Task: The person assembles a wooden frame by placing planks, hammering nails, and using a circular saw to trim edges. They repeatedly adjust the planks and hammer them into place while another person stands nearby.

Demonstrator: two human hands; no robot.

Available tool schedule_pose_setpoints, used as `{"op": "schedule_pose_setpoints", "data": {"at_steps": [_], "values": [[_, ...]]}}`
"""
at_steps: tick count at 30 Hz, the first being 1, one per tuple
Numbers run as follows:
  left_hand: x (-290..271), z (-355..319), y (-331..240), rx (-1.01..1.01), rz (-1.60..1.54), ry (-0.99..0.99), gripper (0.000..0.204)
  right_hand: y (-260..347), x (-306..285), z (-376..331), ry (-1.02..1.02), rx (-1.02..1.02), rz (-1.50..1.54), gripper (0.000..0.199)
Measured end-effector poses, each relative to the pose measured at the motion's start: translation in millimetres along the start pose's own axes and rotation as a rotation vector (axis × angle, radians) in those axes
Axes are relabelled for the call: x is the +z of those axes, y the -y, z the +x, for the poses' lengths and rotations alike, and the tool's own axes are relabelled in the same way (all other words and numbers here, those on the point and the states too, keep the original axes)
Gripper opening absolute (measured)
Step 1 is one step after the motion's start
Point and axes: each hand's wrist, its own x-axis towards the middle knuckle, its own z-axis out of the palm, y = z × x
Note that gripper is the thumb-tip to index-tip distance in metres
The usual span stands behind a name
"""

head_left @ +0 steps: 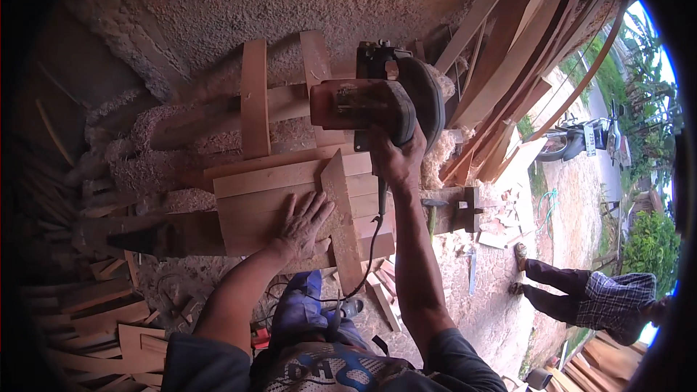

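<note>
My right hand (401, 161) grips the rear handle of a dusty circular saw (363, 105) with an orange-brown motor housing and a rounded dark blade guard. The saw is at the far edge of a panel of pale wooden boards (250, 214) laid side by side; whether it touches them I cannot tell. My left hand (305, 223) lies on the panel, fingers spread, beside a narrow wooden strip (341, 210) set crosswise over the boards. A black power cord (375, 243) runs from the saw down between my arms.
The boards lie on a rough timber bench (189, 236). Two planks (254, 101) stick out beyond it, amid wood shavings (167, 138). Long planks (494, 80) lean at the far right. Offcuts (109, 312) pile at left. A person (588, 294) stands at right, near a motorcycle (581, 141).
</note>
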Motion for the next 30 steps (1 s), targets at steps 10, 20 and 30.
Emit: {"op": "schedule_pose_setpoints", "data": {"at_steps": [10,20,30], "values": [[7,-3,1,0.009,0.052,-0.002,0.102,89,-140,-245,-0.340,0.132,-0.217,0.031],[11,-6,1,-0.002,0.156,-0.036,0.103,102,-220,-459,-0.589,0.408,-0.376,0.035],[31,-3,17,0.051,0.222,-0.082,0.100,79,-261,-616,-0.959,0.752,-0.239,0.045]]}}
